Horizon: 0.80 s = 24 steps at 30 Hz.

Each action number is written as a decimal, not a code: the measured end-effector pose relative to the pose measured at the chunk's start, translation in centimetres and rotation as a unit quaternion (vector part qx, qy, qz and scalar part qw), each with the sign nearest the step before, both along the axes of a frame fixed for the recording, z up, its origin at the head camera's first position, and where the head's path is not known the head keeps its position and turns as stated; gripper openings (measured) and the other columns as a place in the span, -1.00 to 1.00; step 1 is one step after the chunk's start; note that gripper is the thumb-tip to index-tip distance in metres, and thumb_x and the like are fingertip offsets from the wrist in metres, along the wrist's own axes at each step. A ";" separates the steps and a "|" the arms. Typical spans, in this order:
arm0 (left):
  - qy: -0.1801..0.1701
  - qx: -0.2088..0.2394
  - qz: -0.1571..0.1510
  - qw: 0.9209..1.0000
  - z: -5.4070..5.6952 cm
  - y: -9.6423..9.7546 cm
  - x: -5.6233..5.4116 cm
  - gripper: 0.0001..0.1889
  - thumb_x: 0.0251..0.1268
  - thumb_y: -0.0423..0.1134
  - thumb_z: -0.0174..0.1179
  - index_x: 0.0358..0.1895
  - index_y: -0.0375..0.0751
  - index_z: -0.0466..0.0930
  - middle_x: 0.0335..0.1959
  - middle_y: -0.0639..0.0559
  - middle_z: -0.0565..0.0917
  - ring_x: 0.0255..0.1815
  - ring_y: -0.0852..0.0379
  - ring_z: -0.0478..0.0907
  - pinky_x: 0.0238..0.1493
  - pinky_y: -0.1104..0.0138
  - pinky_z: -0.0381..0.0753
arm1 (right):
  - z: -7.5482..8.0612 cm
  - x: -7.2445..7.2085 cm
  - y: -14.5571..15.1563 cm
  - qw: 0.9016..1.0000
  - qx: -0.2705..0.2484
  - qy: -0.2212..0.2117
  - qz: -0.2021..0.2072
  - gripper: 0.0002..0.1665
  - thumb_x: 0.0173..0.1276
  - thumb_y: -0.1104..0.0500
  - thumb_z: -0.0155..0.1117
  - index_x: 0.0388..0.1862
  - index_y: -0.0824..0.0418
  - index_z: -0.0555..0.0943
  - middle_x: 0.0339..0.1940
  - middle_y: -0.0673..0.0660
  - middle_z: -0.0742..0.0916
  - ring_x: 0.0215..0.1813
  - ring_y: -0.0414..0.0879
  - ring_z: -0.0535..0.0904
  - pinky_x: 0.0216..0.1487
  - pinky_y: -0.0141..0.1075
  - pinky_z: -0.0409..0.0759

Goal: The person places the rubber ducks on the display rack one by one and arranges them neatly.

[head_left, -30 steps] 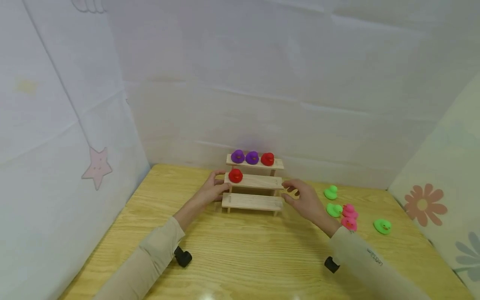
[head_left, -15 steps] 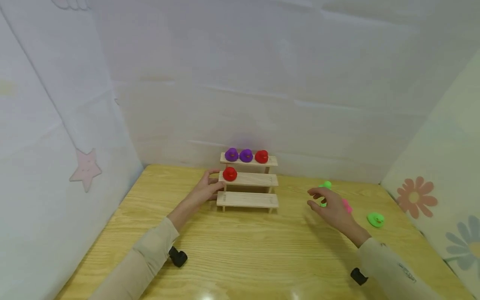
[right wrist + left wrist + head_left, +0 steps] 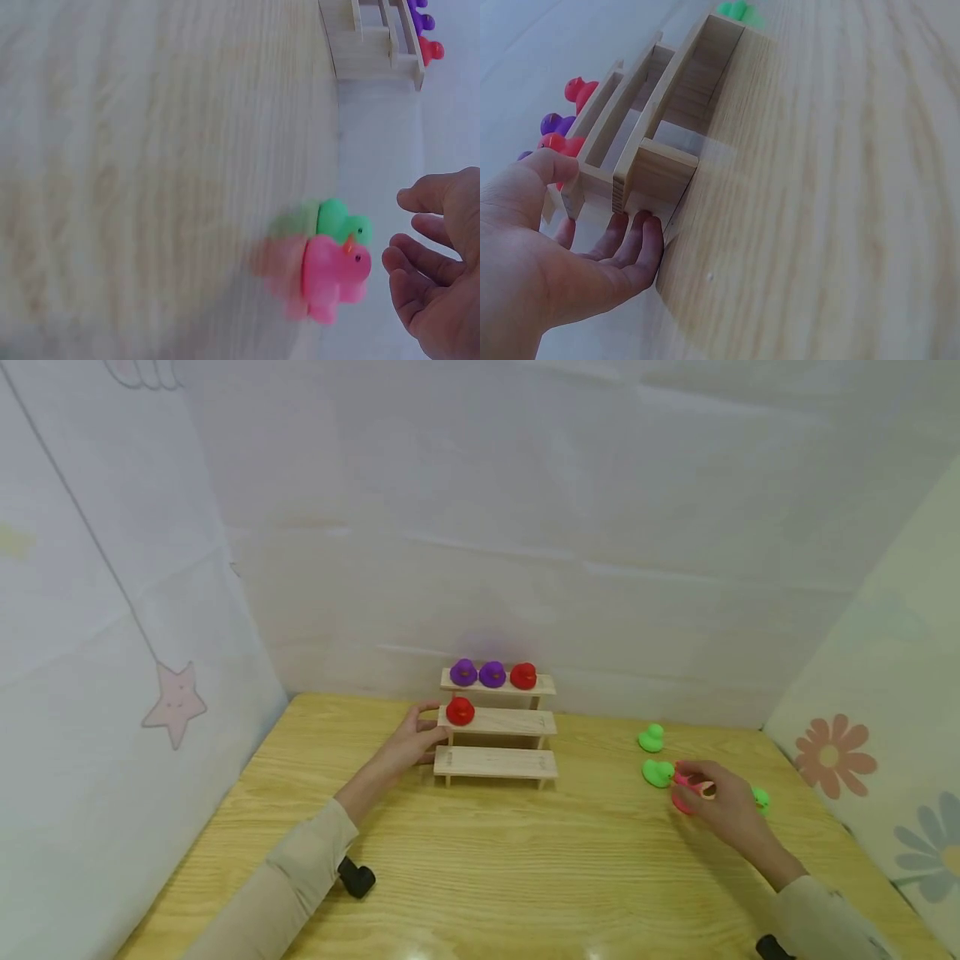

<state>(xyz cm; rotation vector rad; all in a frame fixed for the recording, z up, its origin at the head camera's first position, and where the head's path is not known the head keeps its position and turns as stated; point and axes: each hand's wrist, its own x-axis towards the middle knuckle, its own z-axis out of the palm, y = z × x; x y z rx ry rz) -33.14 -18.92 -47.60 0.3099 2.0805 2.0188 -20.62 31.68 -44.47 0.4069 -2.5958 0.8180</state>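
A three-tier wooden display stand (image 3: 497, 763) stands toward the back of the table. My left hand (image 3: 405, 745) grips its left end; in the left wrist view the thumb lies by an upper tier and the fingers curl against the lower side. On the middle tier sits a red rubber duck (image 3: 461, 712). The top tier bears two purple ducks (image 3: 492, 674) and another red duck (image 3: 523, 676). At the right, my right hand (image 3: 727, 806) hovers with parted fingers over the pink ducks (image 3: 330, 270), partly hiding them. The right wrist view shows a gap between hand and ducks.
Green ducks surround the pink ones: one at the back (image 3: 651, 738), one at their left (image 3: 657, 773), one behind my right hand (image 3: 761, 801). White cloth walls (image 3: 420, 585) enclose the wooden table (image 3: 480, 868) at the back and both sides.
My right hand has moved right, from the stand's right end to above the pink ducks. My left hand stays at the stand's left end. The head view has shifted slightly.
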 end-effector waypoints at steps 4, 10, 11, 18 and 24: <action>0.000 0.002 -0.003 1.000 0.0 -0.2 -0.1 -0.16 0.43 -0.04 0.31 0.60 -0.02 -0.03 0.40 -0.32 0.26 0.31 -0.28 0.44 0.23 -0.05 0.53 | -0.3 0.4 1.1 1.000 0.015 0.004 -0.027 -0.59 0.36 0.23 0.46 0.14 0.33 0.64 0.00 0.24 0.73 -0.09 0.11 0.63 -0.22 -0.39 0.58; 0.001 -0.005 0.000 1.000 0.0 -0.6 -0.2 -0.13 0.40 0.02 0.33 0.60 0.02 -0.02 0.39 -0.26 0.29 0.29 -0.24 0.46 0.21 -0.04 0.55 | -0.7 0.4 1.7 0.998 0.035 -0.014 -0.043 -0.58 0.38 0.19 0.45 0.11 0.40 0.63 0.01 0.30 0.71 -0.06 0.19 0.63 -0.20 -0.16 0.63; 0.001 -0.004 0.000 1.000 0.0 -0.6 -0.2 -0.12 0.39 0.03 0.34 0.60 0.02 -0.02 0.39 -0.26 0.29 0.29 -0.23 0.46 0.21 -0.04 0.55 | -0.8 0.4 1.7 0.998 0.036 -0.018 -0.043 -0.58 0.39 0.20 0.45 0.12 0.41 0.63 0.01 0.31 0.71 -0.05 0.20 0.63 -0.19 -0.14 0.63; -0.001 -0.004 -0.002 1.000 -0.3 -0.4 -0.2 -0.15 0.41 0.02 0.32 0.59 0.04 -0.01 0.40 -0.25 0.29 0.30 -0.23 0.45 0.22 -0.04 0.54 | -1.8 0.2 2.0 0.996 0.036 -0.065 -0.041 -0.52 0.40 0.17 0.44 0.16 0.45 0.59 0.04 0.34 0.68 -0.01 0.21 0.64 -0.13 -0.05 0.64; -0.003 -0.001 -0.003 1.000 -0.2 -0.1 -0.1 -0.16 0.43 -0.01 0.31 0.60 0.03 -0.02 0.39 -0.25 0.31 0.29 -0.22 0.47 0.22 -0.04 0.54 | -2.4 -0.1 2.3 0.996 0.033 -0.074 -0.047 -0.54 0.39 0.13 0.46 0.11 0.41 0.61 0.02 0.30 0.69 -0.06 0.16 0.65 -0.20 -0.07 0.62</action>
